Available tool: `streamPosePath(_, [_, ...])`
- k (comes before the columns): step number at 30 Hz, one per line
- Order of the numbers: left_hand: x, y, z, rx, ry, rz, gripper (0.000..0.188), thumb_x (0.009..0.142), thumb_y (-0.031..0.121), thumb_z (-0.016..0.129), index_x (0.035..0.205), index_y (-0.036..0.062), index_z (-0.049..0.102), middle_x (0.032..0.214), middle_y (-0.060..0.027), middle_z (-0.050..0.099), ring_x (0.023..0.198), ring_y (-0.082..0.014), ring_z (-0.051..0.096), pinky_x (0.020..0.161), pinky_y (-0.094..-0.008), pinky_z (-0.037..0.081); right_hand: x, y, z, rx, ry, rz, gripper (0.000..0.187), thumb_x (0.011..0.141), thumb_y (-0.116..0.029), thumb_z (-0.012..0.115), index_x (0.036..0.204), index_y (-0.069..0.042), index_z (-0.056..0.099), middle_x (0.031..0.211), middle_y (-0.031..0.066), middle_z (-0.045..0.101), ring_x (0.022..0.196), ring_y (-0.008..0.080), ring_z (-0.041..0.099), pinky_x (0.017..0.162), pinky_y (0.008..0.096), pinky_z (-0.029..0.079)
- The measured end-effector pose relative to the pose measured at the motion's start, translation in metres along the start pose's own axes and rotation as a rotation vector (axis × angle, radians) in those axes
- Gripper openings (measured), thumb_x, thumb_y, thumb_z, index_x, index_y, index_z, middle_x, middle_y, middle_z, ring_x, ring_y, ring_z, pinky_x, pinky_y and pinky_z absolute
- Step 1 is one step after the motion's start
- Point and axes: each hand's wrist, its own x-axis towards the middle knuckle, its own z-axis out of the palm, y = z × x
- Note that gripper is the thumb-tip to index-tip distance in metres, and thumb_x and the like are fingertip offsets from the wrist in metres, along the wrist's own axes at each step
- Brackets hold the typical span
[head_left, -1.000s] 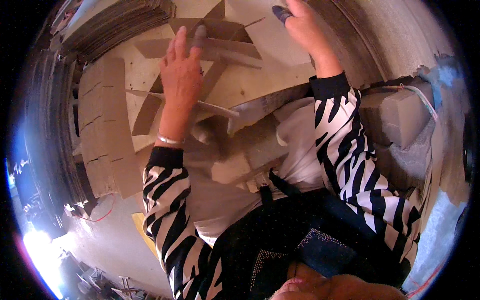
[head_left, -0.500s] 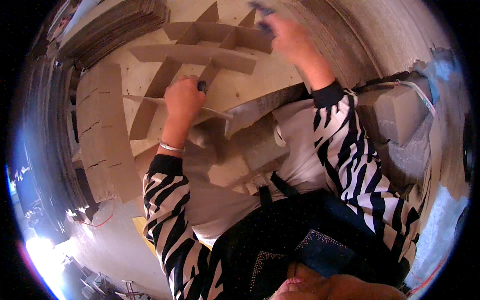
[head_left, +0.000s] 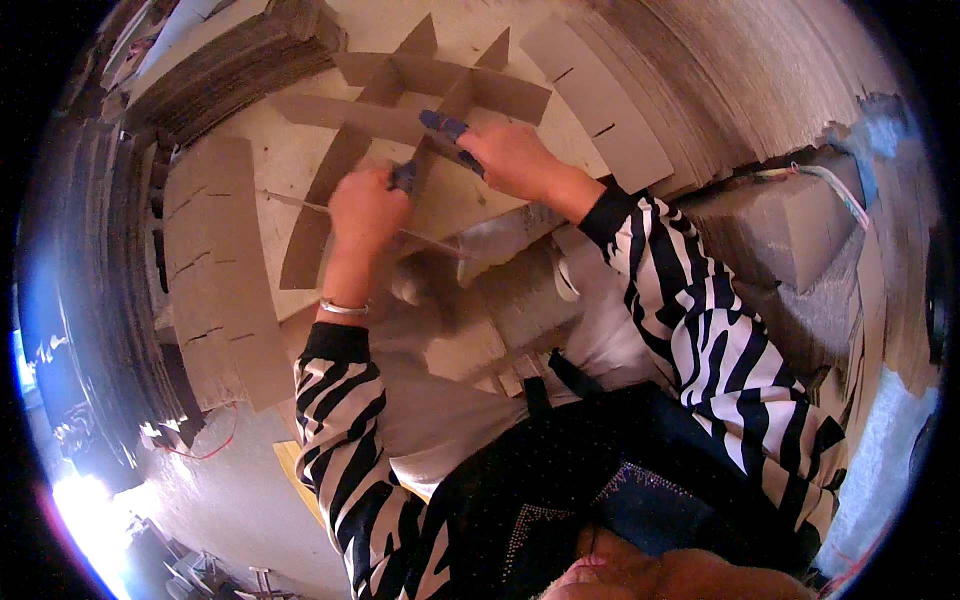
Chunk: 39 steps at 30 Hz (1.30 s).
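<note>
A lattice of brown cardboard strips stands on edge on a pale wooden board point(head_left: 490, 195). My left hand point(head_left: 368, 215), dark covers on its fingertips, is closed on the near cardboard strip point(head_left: 290, 201), whose right part sticks out past the hand. My right hand point(head_left: 520, 165) has blue-black finger covers. Its thumb and forefinger straddle the middle cardboard strip point(head_left: 345, 115), close to a crossing; the exact contact is partly hidden by the fingers. Beyond it stands the far cardboard strip point(head_left: 510, 95), joined to cross strips point(head_left: 320, 200).
Slotted cardboard sheets point(head_left: 220, 270) lie at the left, and another slotted sheet point(head_left: 605, 110) at the right. Stacks of cardboard point(head_left: 240, 60) rise at the back left, with further stacks point(head_left: 720, 80) at the right. A cardboard-coloured block point(head_left: 780, 225) sits by my right arm.
My right hand has come from the far right toward me and leftward onto the middle strip, uncovering the slotted sheet at the right. My left hand stays on the near strip.
</note>
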Motion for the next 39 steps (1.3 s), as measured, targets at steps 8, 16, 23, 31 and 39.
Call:
streamPosePath(8, [0.019,-0.059,0.004,0.442,0.096,-0.296,0.017,0.075,0.016,0.061,0.091,0.0132,0.061,0.090,-0.0082,0.070,0.081,-0.0300,0.068,0.077,-0.0474,0.040,-0.005,-0.003,-0.008,0.003,-0.130,0.092,0.024,0.074,-0.003,0.059,0.097,-0.008,0.057,0.085,0.0140,0.062,0.082,0.0369,0.060,0.064,0.0479,0.047])
streamPosePath(16, [0.027,-0.050,0.007,0.361,0.046,-0.261,0.015,0.077,0.015,0.058,0.091,0.0125,0.061,0.090,-0.0082,0.071,0.085,-0.0305,0.068,0.075,-0.0477,0.040,-0.020,0.006,0.005,0.060,-0.321,0.093,0.032,0.073,-0.002,0.057,0.105,-0.009,0.054,0.083,0.0138,0.062,0.082,0.0367,0.061,0.066,0.0490,0.047])
streamPosePath(23, [0.015,-0.071,-0.004,0.423,0.360,-0.264,0.030,0.080,0.026,0.059,0.105,0.0108,0.063,0.102,-0.0143,0.068,0.095,-0.0319,0.065,0.086,-0.0539,0.042,-0.005,-0.001,-0.009,-0.041,-0.226,0.235,0.027,0.073,-0.007,0.059,0.100,-0.007,0.058,0.087,0.0142,0.062,0.080,0.0360,0.061,0.068,0.0484,0.049])
streamPosePath(31, [-0.007,-0.070,-0.031,-0.241,-0.388,-0.202,0.041,0.082,0.033,0.059,0.112,0.0049,0.060,0.114,-0.0199,0.062,0.107,-0.0371,0.058,0.088,-0.0467,0.046,0.013,0.045,0.002,0.236,-0.306,0.603,0.024,0.080,-0.019,0.057,0.096,-0.004,0.063,0.095,0.0178,0.067,0.088,0.0383,0.063,0.078,0.0466,0.050])
streamPosePath(39, [-0.015,0.000,0.026,-0.552,-0.044,-0.210,0.029,0.076,0.002,0.054,0.104,-0.0041,0.049,0.097,-0.0311,0.061,0.096,-0.0476,0.058,0.084,-0.0514,0.047,0.035,0.026,0.012,0.982,-0.339,0.568,0.030,0.096,-0.019,0.049,0.119,-0.002,0.058,0.104,0.0035,0.066,0.097,0.0129,0.063,0.082,0.0254,0.047])
